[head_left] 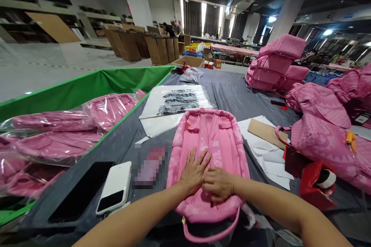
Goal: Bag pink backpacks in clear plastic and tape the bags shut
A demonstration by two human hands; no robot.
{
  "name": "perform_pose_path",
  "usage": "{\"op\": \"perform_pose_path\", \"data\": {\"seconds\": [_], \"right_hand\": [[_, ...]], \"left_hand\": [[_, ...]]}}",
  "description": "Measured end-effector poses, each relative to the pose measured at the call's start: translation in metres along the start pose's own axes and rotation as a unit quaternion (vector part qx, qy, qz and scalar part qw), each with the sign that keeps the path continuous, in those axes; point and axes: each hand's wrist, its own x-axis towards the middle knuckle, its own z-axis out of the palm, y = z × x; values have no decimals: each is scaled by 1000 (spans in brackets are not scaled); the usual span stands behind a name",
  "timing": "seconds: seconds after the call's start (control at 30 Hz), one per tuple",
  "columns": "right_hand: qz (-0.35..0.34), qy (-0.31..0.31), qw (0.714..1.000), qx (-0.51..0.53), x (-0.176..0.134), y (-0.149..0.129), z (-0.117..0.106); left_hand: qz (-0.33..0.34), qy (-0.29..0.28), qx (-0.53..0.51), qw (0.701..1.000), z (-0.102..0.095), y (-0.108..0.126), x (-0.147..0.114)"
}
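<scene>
A pink camouflage backpack [228, 150] lies on the dark table cover with its padded back panel facing up and its top handle loop [214, 235] toward me. My left hand [194, 171] rests flat on the middle of the panel, fingers spread. Right beside it, my right hand [218, 184] is curled closed against the panel near the centre seam. Its fingers hide whatever they may be gripping. Beyond the backpack lies a stack of printed white plastic bags [176, 102].
To the left are a black phone [82, 191], a white power bank [115, 187] and a green-edged bin [124, 79] of plastic-wrapped pink bags. On the right are papers [263, 154], a red tape dispenser [317, 185] and piled pink backpacks [275, 63]. Cardboard boxes [127, 44] stand behind.
</scene>
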Motion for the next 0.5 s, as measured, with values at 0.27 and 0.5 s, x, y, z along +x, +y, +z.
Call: {"op": "perform_pose_path", "data": {"seconds": [0.27, 0.5], "right_hand": [[432, -1, 891, -139, 30, 98, -41], [517, -23, 847, -121, -18, 141, 13]], "left_hand": [[101, -75, -46, 991, -54, -3, -8], [-93, 116, -60, 987, -65, -15, 84]]}}
